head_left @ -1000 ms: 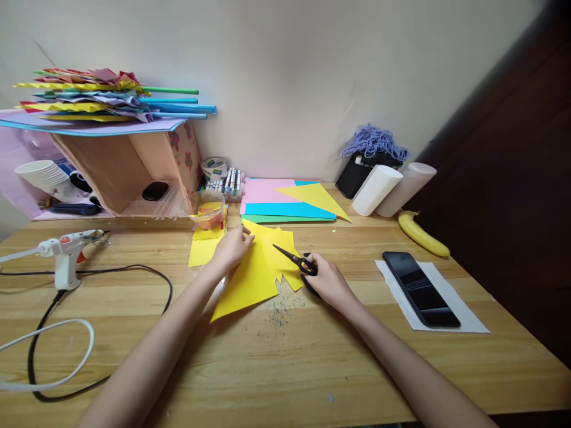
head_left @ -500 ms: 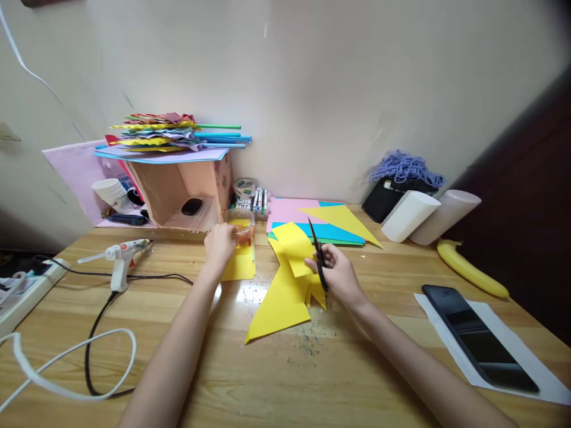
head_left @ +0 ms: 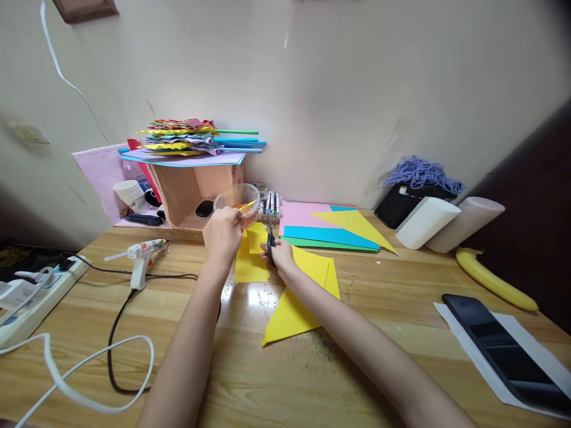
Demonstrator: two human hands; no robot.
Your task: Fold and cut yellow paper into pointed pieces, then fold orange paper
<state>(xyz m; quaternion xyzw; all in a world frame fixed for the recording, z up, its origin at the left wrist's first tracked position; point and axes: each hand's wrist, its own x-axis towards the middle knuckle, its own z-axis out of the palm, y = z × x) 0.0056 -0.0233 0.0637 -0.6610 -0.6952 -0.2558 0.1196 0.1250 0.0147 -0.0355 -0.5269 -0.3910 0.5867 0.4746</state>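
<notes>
My left hand [head_left: 222,233] grips a clear plastic bowl [head_left: 236,195] by its rim, raised over the back of the table. Orange and yellow paper scraps show inside the bowl. Closed around dark-handled scissors [head_left: 270,239], my right hand [head_left: 282,255] points their blades up and away. A small yellow paper piece [head_left: 256,239] is at its fingertips, above a stack of yellow paper squares [head_left: 250,270]. Whether the fingers still pinch that piece I cannot tell. Under my right forearm lies larger cut yellow paper [head_left: 294,306].
Coloured sheets [head_left: 332,235] lie by the wall, right of some markers [head_left: 273,204]. An open box [head_left: 178,193] carries paper flowers [head_left: 182,138]. At left are a glue gun [head_left: 141,261] and cables; at right, paper rolls [head_left: 428,223], a banana [head_left: 495,279] and a phone [head_left: 499,348].
My left hand has lifted the bowl off the yellow stack. My right hand has moved left with the scissors and the small yellow piece to that stack. The view has shifted slightly.
</notes>
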